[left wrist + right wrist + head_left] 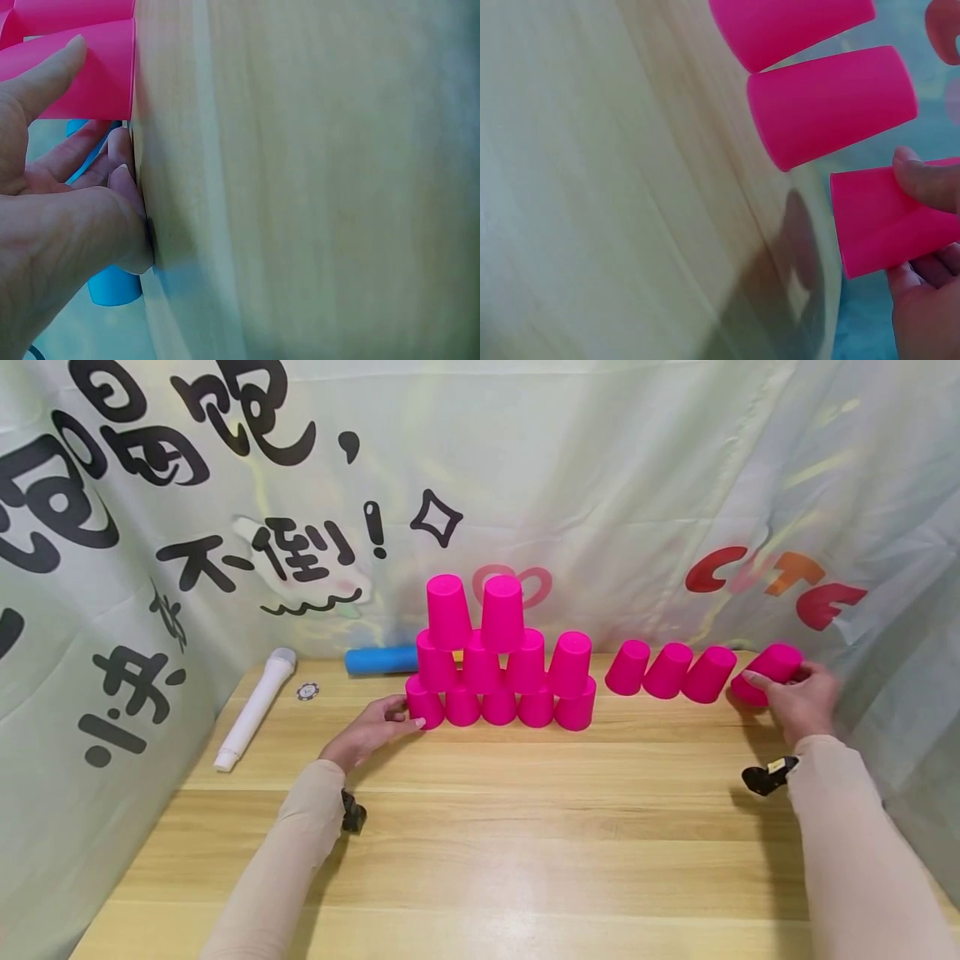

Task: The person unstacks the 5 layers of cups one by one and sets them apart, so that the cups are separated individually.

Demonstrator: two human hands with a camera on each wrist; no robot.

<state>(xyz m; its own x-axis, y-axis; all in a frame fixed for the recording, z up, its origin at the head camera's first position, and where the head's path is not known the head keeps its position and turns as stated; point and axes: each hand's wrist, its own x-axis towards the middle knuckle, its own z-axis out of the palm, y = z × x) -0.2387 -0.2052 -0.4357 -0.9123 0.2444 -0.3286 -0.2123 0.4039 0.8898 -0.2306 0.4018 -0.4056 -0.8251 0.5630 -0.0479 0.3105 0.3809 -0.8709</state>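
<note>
Bright pink upside-down cups form a stacked pyramid (pixel 498 672), with several in the lower rows and two on top. My left hand (pixel 372 727) is at the leftmost bottom cup (pixel 101 71). Its thumb lies straight across the front of that cup, while the other fingers rest loosely by its side. On the far right, my right hand (pixel 806 700) grips a single pink cup (pixel 885 221) between thumb and fingers. That cup is tilted and raised off the table in the right wrist view. Three more upside-down cups, one of them a nearby cup (pixel 708 675), stand in a row left of it.
A blue cylinder (pixel 381 661) lies behind the pyramid. To the left are a white microphone-shaped stick (pixel 257 710) and a small round chip (pixel 307 692). Printed cloth (pixel 600 485) hangs along the back and both sides of the wooden table (pixel 525 827).
</note>
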